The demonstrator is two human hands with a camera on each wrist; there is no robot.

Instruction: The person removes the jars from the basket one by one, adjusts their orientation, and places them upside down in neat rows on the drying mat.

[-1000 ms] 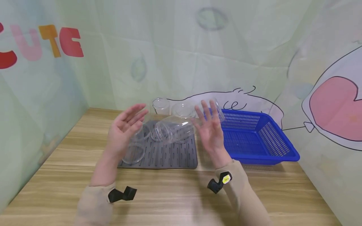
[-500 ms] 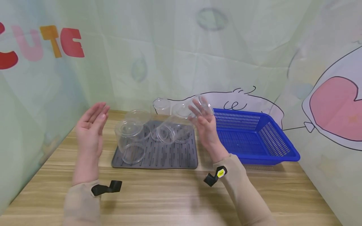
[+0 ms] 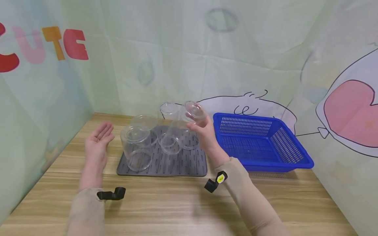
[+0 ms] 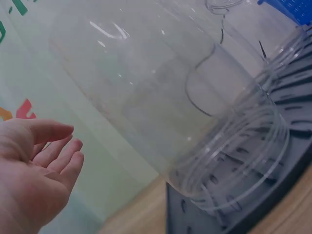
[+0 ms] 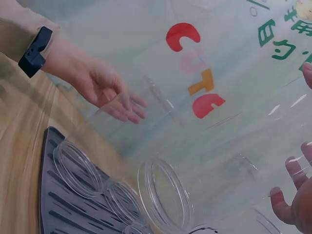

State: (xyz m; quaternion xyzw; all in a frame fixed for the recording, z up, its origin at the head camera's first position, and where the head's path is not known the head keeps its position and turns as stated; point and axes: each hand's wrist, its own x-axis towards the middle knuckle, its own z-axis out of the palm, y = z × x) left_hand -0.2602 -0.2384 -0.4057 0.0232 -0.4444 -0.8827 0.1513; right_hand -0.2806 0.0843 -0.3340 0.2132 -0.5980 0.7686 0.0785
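My right hand (image 3: 206,131) grips a clear plastic jar (image 3: 180,129) near its base end. That jar hangs tilted above a dark grey ribbed mat (image 3: 177,167), its ringed mouth (image 5: 165,195) pointing down and left. Several like jars stand mouth down on the mat: one at the front left (image 3: 137,147), others behind it, partly seen through one another. Off the mat's left edge, my left hand (image 3: 96,144) is held with palm partly up and fingers loosely bent, touching nothing. In the left wrist view, that hand (image 4: 44,180) is apart from the nearest jar (image 4: 185,122).
A blue plastic basket (image 3: 265,165) stands right of the mat, close to the back curtain (image 3: 189,59). The wooden table (image 3: 165,203) stretches in front of the mat. A printed curtain closes off the left side.
My right hand has moved left, and the held jar now stands steeper over the mat. My left hand has drawn away leftward from the front-left jar and dropped slightly.
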